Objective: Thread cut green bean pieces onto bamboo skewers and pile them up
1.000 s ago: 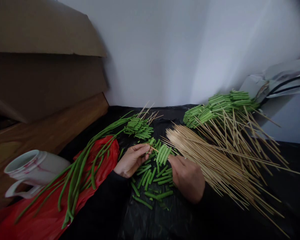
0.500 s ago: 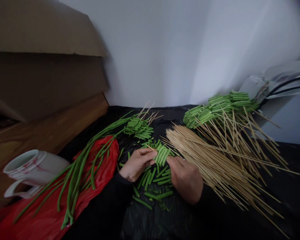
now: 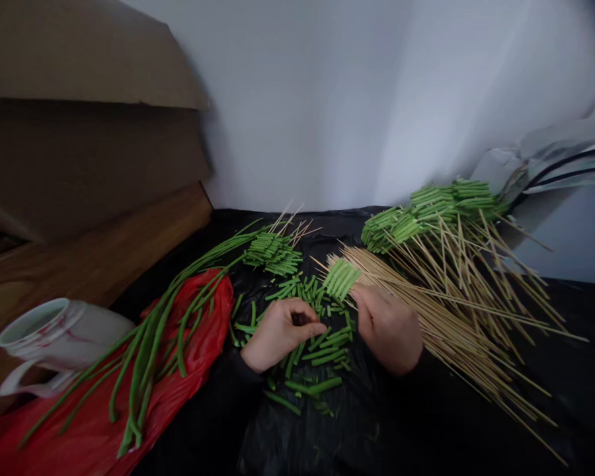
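Observation:
My right hand (image 3: 389, 327) is closed around the lower end of a skewer of green bean pieces (image 3: 342, 279), which lie side by side as a flat row slanting up to the left. My left hand (image 3: 285, 334) is over the loose cut green beans (image 3: 327, 354), thumb and fingertips drawn together in a pinch. Whether a bean piece is between them is hidden. Bamboo skewers (image 3: 426, 317) lie in a thick bundle just beyond and right of my right hand. Behind my left hand rests a small stack of finished bean skewers (image 3: 274, 254).
Long uncut beans (image 3: 146, 357) lie across a red plastic bag (image 3: 203, 350) on the left, beside a white pitcher (image 3: 69, 337) tipped on its side. A larger pile of bean skewers (image 3: 431, 208) sits at the back right. Black plastic sheeting (image 3: 277, 443) covers the surface.
My left hand has let go of the skewer's tip and moved down to the loose pieces. My right hand has shifted to the right and up, carrying the bean skewer.

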Tool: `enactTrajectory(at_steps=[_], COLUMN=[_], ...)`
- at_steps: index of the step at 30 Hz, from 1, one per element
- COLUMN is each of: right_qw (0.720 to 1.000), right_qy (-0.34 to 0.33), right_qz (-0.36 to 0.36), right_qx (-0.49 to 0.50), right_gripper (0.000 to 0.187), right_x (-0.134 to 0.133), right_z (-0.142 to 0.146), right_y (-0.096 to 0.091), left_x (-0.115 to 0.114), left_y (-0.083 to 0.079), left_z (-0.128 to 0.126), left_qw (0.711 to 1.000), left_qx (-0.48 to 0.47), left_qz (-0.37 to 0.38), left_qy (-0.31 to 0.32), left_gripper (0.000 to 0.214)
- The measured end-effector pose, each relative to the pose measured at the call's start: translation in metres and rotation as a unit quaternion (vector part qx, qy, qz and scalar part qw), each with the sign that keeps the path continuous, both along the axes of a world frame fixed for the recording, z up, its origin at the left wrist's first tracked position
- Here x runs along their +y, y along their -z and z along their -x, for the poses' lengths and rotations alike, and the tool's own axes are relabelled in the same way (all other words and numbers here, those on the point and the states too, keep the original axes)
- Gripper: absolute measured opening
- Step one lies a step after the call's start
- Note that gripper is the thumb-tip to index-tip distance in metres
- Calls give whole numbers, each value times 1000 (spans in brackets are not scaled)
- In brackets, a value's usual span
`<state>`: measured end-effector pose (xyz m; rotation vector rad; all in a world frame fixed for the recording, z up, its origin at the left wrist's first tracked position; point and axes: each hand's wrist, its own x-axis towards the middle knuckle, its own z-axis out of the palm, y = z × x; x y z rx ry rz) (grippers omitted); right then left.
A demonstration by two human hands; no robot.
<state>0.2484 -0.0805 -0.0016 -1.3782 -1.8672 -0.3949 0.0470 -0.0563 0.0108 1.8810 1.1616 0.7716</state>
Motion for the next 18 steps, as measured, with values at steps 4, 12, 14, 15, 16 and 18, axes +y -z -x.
enactTrajectory(at_steps=[4, 12, 14, 15, 16, 18], right_qw=[1000, 1000, 1000, 1000, 1000, 1000], right_qy=[-1, -14, -12, -11, -11, -10], right_qz=[-1, -4, -6, -8, -9, -11], right_qx=[-8, -9, -12, -13, -14, -18], right_gripper=[25, 24, 23, 23, 23, 23], right_x=[-1, -2, -2, -2, -2, -3], right_z=[2, 4, 5, 5, 5, 6], right_y=[1, 0, 0, 0, 0, -1], left_x=[-1, -4, -5, -6, -6, -6], left_y=[3, 5, 4, 3, 2, 1], left_z=[1, 5, 5, 5, 5, 5], left_qw=[982, 960, 957, 956, 955, 954], left_qx=[146, 233, 242, 245, 249, 252], left_qz=[-105, -123, -125, -125, -125, -122], left_qy=[61, 97, 100, 99, 99, 106], left_gripper=[16, 9, 12, 14, 16, 19])
